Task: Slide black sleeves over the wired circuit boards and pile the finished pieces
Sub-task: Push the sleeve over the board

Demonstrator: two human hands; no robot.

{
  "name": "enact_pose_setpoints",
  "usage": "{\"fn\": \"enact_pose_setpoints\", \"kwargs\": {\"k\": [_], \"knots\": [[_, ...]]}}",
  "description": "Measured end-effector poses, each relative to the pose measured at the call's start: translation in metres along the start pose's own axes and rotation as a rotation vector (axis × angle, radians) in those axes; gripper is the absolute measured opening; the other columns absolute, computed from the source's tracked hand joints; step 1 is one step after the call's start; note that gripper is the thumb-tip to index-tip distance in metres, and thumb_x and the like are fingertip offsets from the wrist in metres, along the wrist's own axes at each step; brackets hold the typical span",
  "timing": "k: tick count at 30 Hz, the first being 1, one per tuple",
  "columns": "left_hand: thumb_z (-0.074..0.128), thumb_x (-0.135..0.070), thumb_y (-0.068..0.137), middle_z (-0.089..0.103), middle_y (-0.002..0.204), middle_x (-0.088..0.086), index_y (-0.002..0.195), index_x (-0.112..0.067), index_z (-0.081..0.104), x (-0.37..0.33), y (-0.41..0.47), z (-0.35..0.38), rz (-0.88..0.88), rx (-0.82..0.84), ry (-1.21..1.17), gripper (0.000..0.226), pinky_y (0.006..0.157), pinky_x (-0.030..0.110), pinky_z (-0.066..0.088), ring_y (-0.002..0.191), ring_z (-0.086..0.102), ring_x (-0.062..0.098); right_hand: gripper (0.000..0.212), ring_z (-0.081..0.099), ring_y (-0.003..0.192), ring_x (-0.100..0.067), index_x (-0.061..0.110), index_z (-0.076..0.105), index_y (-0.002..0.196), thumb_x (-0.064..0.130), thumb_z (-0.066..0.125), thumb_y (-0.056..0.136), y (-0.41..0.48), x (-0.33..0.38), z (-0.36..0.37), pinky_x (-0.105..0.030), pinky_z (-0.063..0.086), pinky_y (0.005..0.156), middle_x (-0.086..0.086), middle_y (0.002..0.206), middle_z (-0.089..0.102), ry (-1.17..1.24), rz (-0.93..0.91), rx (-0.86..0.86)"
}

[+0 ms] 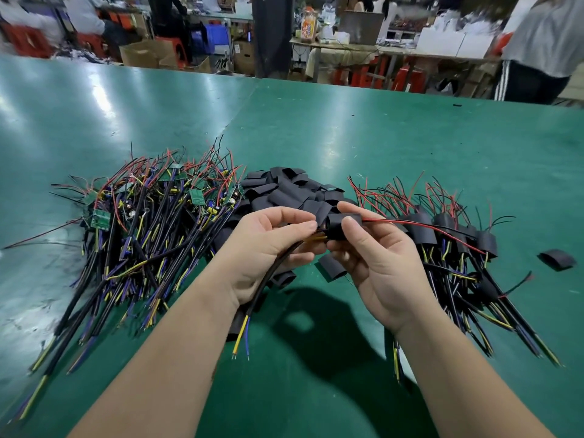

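the sleeving step is in hand: the right hand (pixel 379 263) pinches a short black soft tubing sleeve (pixel 343 227) between thumb and fingers (pixel 349 223), raised above the glossy green table (pixel 316 137), while the left hand (pixel 265 248) grips the thick black cable (pixel 268 279) of the same piece, its fingers closed near where the yellow leads enter the sleeve. the thin red and black wires (pixel 410 224) come out of the sleeve's far end, so the board seems to be mostly inside, though it is hidden and i cannot tell how deep it sits. to the left lies a tangle of bare green circuit boards with coloured wires (pixel 142 216); behind the hands is a heap of empty black sleeves (pixel 290 188); to the right is the pile of finished sleeved pieces (pixel 448 238). the next move likely calls for a last short pull to centre the sleeve over the board, then laying the piece on the right-hand pile.
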State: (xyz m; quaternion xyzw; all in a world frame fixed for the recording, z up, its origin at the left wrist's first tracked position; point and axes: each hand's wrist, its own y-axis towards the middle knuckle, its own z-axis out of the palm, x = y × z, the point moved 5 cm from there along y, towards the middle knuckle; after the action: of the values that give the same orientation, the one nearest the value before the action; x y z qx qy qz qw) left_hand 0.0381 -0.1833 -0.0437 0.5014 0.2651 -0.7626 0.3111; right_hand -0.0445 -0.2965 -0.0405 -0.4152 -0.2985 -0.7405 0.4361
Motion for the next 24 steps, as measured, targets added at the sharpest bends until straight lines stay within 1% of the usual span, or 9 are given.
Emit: {"fn": "enact_pose_setpoints", "kwargs": {"k": [3,7,10,14,15,17,19,21,24], "knots": [[0.068,-0.017,0.073,0.072,0.074,0.009,0.091,-0.008,0.063,-0.001,-0.003,0.001,-0.029,0.063,0.074,0.020,0.049,0.020,0.052,0.057,0.068,0.016,0.030,0.066,0.060,-0.013,0.010,0.065,0.100,0.016,0.067,0.071,0.000,0.001,-0.002,-0.017,0.052,0.057,-0.004,0.077,0.072,-0.023,-0.024,-0.018],[0.061,-0.004,0.087,0.072,0.072,0.007,0.095,-0.006,0.063,0.000,-0.003,0.000,-0.015,0.044,0.087,0.009,0.051,0.021,0.054,0.056,0.066,0.013,0.026,0.065,0.061,-0.015,0.016,0.070,0.093,0.020,0.071,0.068,0.000,0.001,-0.003,-0.020,0.051,0.057,-0.004,0.074,0.071,-0.104,-0.071,-0.023],[0.061,-0.002,0.086,0.072,0.071,0.007,0.096,-0.006,0.062,0.000,-0.003,-0.002,-0.014,0.017,0.058,0.012,0.049,0.020,0.054,0.055,0.066,0.012,0.024,0.065,0.064,-0.016,0.020,0.072,0.092,0.023,0.071,0.068,0.000,0.001,-0.005,-0.021,0.052,0.061,-0.004,0.075,0.070,-0.161,-0.095,-0.025],[0.069,-0.018,0.071,0.072,0.072,0.007,0.096,-0.008,0.063,0.002,-0.004,0.005,0.012,0.040,0.105,0.028,0.050,0.023,0.054,0.055,0.066,0.013,0.038,0.064,0.083,-0.021,0.017,0.064,0.110,0.019,0.066,0.073,0.001,0.002,0.001,-0.031,0.055,0.077,-0.009,0.088,0.068,-0.161,-0.099,0.029],[0.069,-0.023,0.070,0.072,0.074,0.008,0.095,-0.009,0.064,0.003,-0.004,0.007,0.014,0.059,0.114,0.030,0.052,0.024,0.054,0.055,0.066,0.015,0.041,0.064,0.083,-0.022,0.016,0.062,0.114,0.017,0.065,0.073,0.003,0.004,0.002,-0.032,0.056,0.078,-0.009,0.087,0.066,-0.100,-0.088,0.034],[0.067,-0.031,0.073,0.071,0.074,0.008,0.091,-0.011,0.066,0.001,-0.004,0.006,0.017,0.060,0.133,0.027,0.051,0.024,0.054,0.057,0.067,0.017,0.049,0.067,0.074,-0.022,0.012,0.059,0.119,0.012,0.065,0.070,0.007,0.015,-0.003,-0.027,0.057,0.068,-0.007,0.083,0.064,-0.018,-0.085,-0.032],[0.066,-0.028,0.081,0.072,0.072,0.007,0.085,-0.012,0.065,-0.003,-0.001,-0.004,0.032,-0.046,0.143,0.017,0.048,0.021,0.053,0.056,0.067,0.015,0.051,0.069,0.064,-0.020,0.010,0.055,0.119,0.010,0.070,0.069,0.010,0.034,-0.022,-0.022,0.053,0.056,-0.011,0.085,0.062,-0.072,-0.141,-0.197],[0.062,-0.018,0.091,0.072,0.068,0.005,0.082,-0.011,0.065,-0.008,0.003,-0.025,0.107,-0.266,0.233,0.011,0.046,0.020,0.052,0.053,0.066,0.011,0.037,0.067,0.055,-0.017,0.017,0.053,0.104,0.007,0.074,0.076,0.008,0.061,-0.049,-0.026,0.052,0.052,-0.012,0.083,0.063,-0.276,-0.285,-0.397],[0.062,-0.018,0.089,0.069,0.069,-0.005,0.080,-0.017,0.066,-0.026,-0.001,-0.053,0.344,-0.630,0.830,0.009,0.059,0.016,0.048,0.059,0.063,0.007,0.026,0.066,0.059,-0.018,0.022,0.053,0.087,0.015,0.076,0.077,0.001,0.095,-0.085,-0.038,0.055,0.063,-0.002,0.078,0.066,-0.887,-0.463,-0.679]]}}
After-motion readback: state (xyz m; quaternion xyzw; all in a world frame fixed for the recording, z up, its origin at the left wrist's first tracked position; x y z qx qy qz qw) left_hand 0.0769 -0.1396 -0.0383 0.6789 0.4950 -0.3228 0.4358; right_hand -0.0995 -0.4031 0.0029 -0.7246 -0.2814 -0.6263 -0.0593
